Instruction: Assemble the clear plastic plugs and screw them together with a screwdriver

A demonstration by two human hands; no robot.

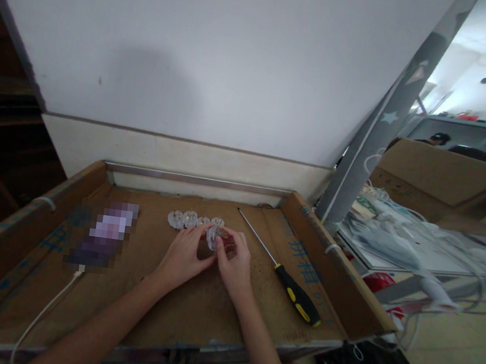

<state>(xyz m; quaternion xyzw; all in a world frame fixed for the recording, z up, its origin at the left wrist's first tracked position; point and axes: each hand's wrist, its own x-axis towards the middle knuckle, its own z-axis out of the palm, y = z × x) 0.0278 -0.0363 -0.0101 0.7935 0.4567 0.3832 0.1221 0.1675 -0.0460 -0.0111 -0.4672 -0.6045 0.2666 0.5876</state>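
Worktop [189,318] is doing a decent job here imo: raised brown sides are framing the area, so small stuff is less likely to be rolling off. The long-shafted screwdriver [280,268] is lying over on the right, tip pointing away, and it's leaving both forearms room. Over on the left, a purplish thing [104,235] is showing up too pixelated for me to be naming, but it's sitting well apart from the fingers, which is handy.

Hands next: the left hand [182,254] and the right hand [234,264] are meeting near the middle, low over the surface. Good habit, since a slip is then costing you almost nothing.

Just beyond the fingers, a row of clear pieces [190,218] is sitting with bits of metal showing, so I'd be watching those knuckles.

Smallest of all, one clear piece [211,237] is sitting between both sets of fingertips. Each grip is pinching it, left steadying from one side, right from the other; how hard they're pressing, I'm not able to tell. Since it's looking slick, I'd be going light and even, and turning it slowly.
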